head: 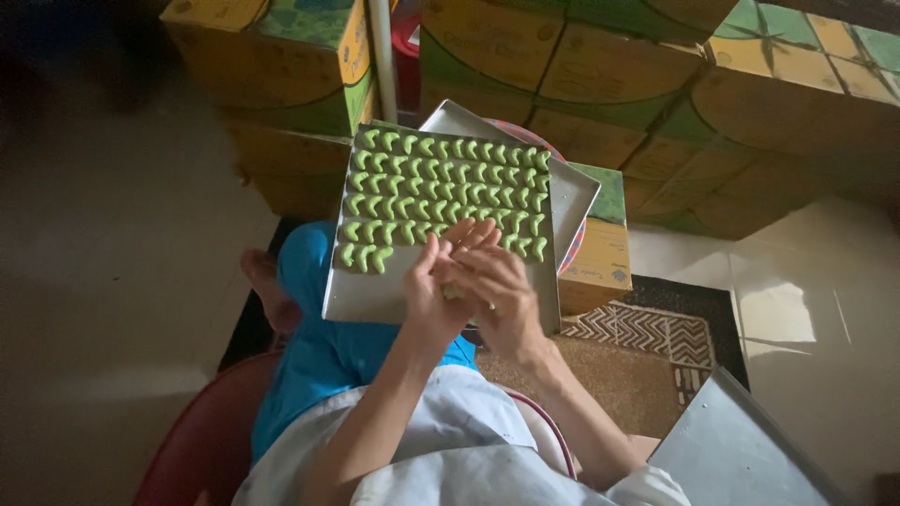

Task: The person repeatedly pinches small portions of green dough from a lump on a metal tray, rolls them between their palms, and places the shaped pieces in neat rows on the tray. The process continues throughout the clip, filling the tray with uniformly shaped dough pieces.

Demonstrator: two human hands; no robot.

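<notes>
A square metal baking tray (370, 295) rests on my lap, covered in rows of small green crescent-shaped dough pieces (441, 187). My left hand (431, 300) and my right hand (502, 290) are pressed together over the tray's near edge, fingers curled around a small bit of green dough (451, 291) between them. The dough bit is mostly hidden by my fingers. The near left part of the tray is bare metal.
Stacked yellow and green cardboard boxes (581, 66) stand behind the tray. A second metal tray (741, 450) lies at the lower right on a patterned mat (647, 333). A red chair edge (197, 440) is at the lower left. My bare foot (265, 286) shows left of the tray.
</notes>
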